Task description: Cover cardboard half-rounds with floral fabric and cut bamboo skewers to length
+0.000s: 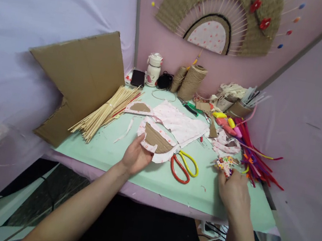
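My left hand point(135, 156) is closed on the near edge of a brown cardboard piece wrapped in pink dotted fabric point(157, 141), which rests on the green table point(112, 155). My right hand point(233, 192) is at the table's right side, its fingers closed on a small bundle of colourful patterned bits point(224, 164). Between the two hands lie scissors point(183, 166) with one red and one yellow handle. A larger sheet of pink fabric point(180, 124) is spread behind the cardboard piece.
A bundle of bamboo sticks point(107, 112) and a big cardboard sheet point(82, 72) sit at the left. Pipe cleaners point(255, 155) and coloured clay pieces point(225, 122) lie right. Twine spools point(191, 82), a white jar point(153, 70) and a phone point(138, 78) stand along the back wall.
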Available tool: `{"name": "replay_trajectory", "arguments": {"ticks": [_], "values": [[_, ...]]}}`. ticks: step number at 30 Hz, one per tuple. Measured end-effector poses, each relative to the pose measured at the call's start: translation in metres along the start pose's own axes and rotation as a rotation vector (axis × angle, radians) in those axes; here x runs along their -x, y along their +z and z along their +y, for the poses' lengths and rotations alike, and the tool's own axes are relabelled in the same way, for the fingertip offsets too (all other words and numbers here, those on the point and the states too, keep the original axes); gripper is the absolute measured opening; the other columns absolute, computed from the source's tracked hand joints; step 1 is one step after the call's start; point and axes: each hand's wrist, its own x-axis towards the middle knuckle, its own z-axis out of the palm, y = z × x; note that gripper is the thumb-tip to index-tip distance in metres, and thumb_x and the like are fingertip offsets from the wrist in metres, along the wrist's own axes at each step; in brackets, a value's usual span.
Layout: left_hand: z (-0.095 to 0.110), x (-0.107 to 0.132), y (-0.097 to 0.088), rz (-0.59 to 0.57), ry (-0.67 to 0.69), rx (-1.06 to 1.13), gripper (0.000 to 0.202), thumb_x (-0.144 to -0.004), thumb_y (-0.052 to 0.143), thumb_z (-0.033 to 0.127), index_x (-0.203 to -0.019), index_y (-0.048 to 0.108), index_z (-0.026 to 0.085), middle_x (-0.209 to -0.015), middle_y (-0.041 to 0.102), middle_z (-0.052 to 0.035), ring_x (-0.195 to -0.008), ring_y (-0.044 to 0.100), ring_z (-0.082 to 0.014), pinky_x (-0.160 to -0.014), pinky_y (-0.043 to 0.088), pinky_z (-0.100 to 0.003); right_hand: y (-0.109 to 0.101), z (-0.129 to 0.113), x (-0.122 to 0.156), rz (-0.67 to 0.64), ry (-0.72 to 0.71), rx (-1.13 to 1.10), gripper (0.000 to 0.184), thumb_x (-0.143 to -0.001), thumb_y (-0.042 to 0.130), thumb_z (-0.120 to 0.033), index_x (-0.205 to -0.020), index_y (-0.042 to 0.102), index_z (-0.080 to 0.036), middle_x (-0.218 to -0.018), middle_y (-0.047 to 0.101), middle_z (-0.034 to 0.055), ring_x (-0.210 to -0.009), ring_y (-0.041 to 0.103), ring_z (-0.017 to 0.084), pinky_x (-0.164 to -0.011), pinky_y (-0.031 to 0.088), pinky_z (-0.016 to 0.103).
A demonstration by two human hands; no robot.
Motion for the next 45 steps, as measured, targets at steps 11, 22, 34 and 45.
{"name": "replay_trajectory", "arguments": {"ticks": [11, 22, 34, 45], "values": [[-0.015, 0.02, 0.012, -0.043, -0.116, -0.066, 0.059, -0.069, 0.05, 0.004, -0.126, 0.058, 0.016, -0.11, 0.07, -0.0077, -0.115, 0.058, -0.0297, -0.108, 0.032, -0.052, -0.015, -0.079, 0.036, 0.429, -0.633, -0.316, 0.053, -0.075, 0.071, -0.023, -0.121, 0.046, -0.026, -0.111, 0.05, 0.0085, -0.101, 0.052, 0.024, -0.087, 0.044, 0.043], [-0.028, 0.033, 0.016, -0.039, -0.171, -0.169, 0.06, -0.068, 0.055, 0.001, -0.126, 0.057, 0.015, -0.109, 0.07, -0.0078, -0.113, 0.059, -0.0286, -0.104, 0.039, -0.047, -0.022, -0.107, 0.041, 0.525, -0.88, -0.488, 0.018, -0.08, 0.065, -0.013, -0.088, 0.065, -0.029, -0.09, 0.056, 0.0024, -0.083, 0.048, 0.016, -0.083, 0.039, 0.036], [-0.033, 0.041, 0.015, 0.006, -0.243, -0.246, 0.036, -0.07, 0.059, 0.003, -0.104, 0.069, 0.013, -0.106, 0.071, -0.0108, -0.104, 0.063, -0.0266, -0.103, 0.04, -0.049, -0.029, -0.121, 0.045, 0.269, -0.539, -0.599, 0.006, -0.081, 0.067, -0.018, -0.084, 0.066, -0.023, -0.089, 0.055, 0.0035, -0.089, 0.054, 0.02, -0.083, 0.038, 0.037], [-0.037, 0.044, 0.012, 0.017, -0.231, -0.267, 0.047, -0.07, 0.059, 0.003, -0.115, 0.065, 0.017, -0.116, 0.068, -0.0073, -0.115, 0.057, -0.0282, -0.104, 0.04, -0.046, -0.018, -0.12, 0.043, 0.22, -0.353, -0.686, 0.059, -0.075, 0.073, -0.032, -0.124, 0.042, -0.024, -0.112, 0.049, 0.0101, -0.107, 0.049, 0.027, -0.091, 0.042, 0.047]]}}
